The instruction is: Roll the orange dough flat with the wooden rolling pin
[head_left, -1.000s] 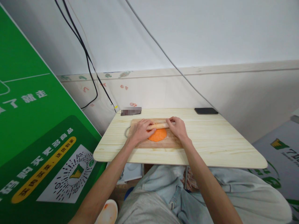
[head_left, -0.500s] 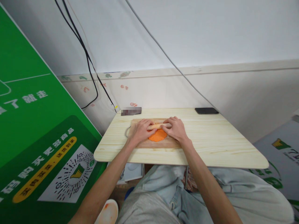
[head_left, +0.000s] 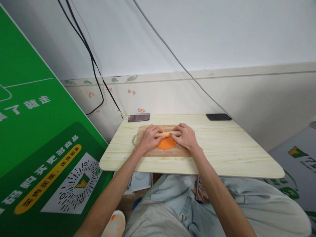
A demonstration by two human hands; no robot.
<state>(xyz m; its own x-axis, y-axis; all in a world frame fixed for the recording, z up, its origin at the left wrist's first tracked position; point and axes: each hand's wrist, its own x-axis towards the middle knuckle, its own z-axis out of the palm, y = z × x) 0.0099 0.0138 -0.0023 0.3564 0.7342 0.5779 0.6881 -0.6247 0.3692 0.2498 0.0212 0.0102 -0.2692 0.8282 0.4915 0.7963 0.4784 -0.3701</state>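
Note:
A wooden rolling pin [head_left: 167,134] lies crosswise between my hands, at the far edge of a flat orange piece of dough [head_left: 167,144]. My left hand [head_left: 149,138] grips the pin's left end, thumb on the near side and fingers over the top. Around its right end my right hand [head_left: 186,135] is closed the same way. Beneath them is a wooden cutting board [head_left: 158,153] with a metal loop handle [head_left: 134,139] at its left side. The pin's ends are hidden under my hands.
The board rests on a pale wood-grain table [head_left: 229,151]. A black phone [head_left: 218,117] lies at the back right, and a dark, partly blurred flat object [head_left: 139,117] at the back left. A green printed panel [head_left: 37,131] stands left; cables [head_left: 92,56] hang along the wall.
Almost nothing differs. Both hands keep their hold on the rolling pin, and the pin and orange dough stay in nearly the same place.

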